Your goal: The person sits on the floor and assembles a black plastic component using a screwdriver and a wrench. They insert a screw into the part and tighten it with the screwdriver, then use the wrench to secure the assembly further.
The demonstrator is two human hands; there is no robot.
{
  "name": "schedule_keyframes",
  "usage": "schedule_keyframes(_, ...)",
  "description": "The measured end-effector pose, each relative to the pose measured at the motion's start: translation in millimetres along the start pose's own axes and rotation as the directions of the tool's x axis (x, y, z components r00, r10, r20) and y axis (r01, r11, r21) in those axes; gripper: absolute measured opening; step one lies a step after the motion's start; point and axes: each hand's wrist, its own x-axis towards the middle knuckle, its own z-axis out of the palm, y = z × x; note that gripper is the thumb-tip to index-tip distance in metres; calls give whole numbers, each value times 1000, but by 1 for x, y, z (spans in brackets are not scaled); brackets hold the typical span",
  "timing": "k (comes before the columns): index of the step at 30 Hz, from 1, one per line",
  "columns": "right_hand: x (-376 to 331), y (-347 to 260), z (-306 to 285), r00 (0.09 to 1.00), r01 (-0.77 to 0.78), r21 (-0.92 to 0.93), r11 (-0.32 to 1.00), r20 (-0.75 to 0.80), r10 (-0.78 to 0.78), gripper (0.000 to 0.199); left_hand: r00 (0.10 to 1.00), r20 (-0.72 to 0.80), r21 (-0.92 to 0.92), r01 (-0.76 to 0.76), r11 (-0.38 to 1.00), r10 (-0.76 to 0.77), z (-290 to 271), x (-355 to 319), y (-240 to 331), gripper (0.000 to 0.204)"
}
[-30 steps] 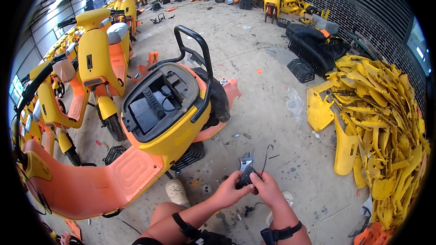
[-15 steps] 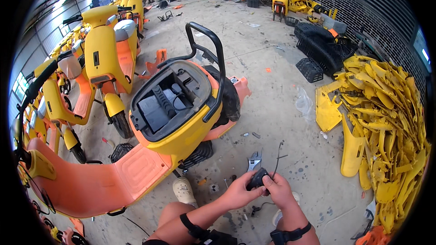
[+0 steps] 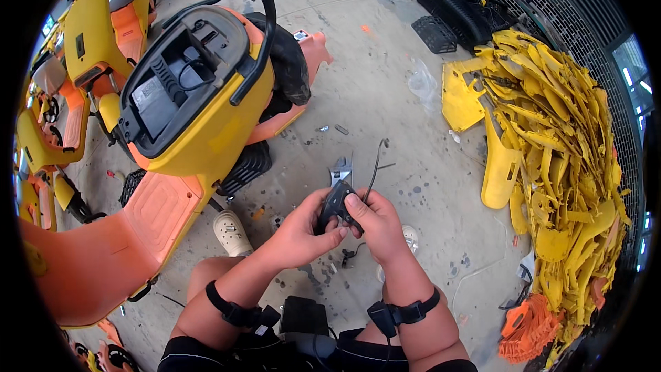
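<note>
Scooter (image 3: 231, 124) on the left, panel heap (image 3: 564, 165) on the right, wrench (image 3: 340, 171) between.

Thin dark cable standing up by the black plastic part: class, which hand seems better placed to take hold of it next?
Probably the right hand: both hands hold the black plastic part, but the thin dark cable rises beside the right one, while the left hand sits farther away.
</note>
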Motion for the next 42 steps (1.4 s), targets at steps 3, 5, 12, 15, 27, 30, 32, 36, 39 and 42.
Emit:
schedule_keyframes(3, -1, -1, 2, 1000, 0, 27, 1000, 9, 0, 36, 1000, -14, 27, -9, 1000, 9, 1, 1, -2, 60)
schedule_keyframes(5, -1, -1, 0, 1000, 3, 33, 999, 20, -4, 41, 999, -29, 48, -22, 999, 24, 3, 2, 4, 58)
schedule_keyframes(12, 3, 6, -4, 998, 31, -1, 1000, 45, -31, 50, 999, -34, -20, -13, 1000, 12, 0, 6, -3, 57)
schedule_keyframes(15, -1, 3, 0, 998, 67, -85, 994, 27, -65, 47, 998, -57, 22, -14, 1000, 15, 0, 6, -5, 55)
schedule_keyframes(27, -3, 8, 5, 981, 171, -233, 957, -46, -187, 33, 988, -153, 42, 0, 999, 6, 7, 6, -2, 52)
schedule_keyframes(30, -4, 7, 9, 982, 153, -179, 972, -82, -170, 30, 987, -163, 60, 7, 998, 3, 7, 7, -1, 51)
schedule_keyframes(32, -1, 11, 7, 980, 150, -163, 975, -103, -168, 30, 983, -186, -3, -10, 1000, 9, 9, 10, -7, 48)
schedule_keyframes(36, 3, 13, 7, 974, 176, -166, 970, -114, -196, 26, 992, -123, -29, -46, 999, 42, 3, 12, -6, 48)
schedule_keyframes(39, 6, 14, 10, 974, 188, -94, 978, -111, -198, 24, 994, -95, 13, -45, 999, 46, -5, 13, -18, 51)
schedule_keyframes(42, 10, 22, 6, 974, 190, -24, 981, -122, -192, 26, 990, -138, 83, 16, 996, -5, -1, 11, -12, 48)
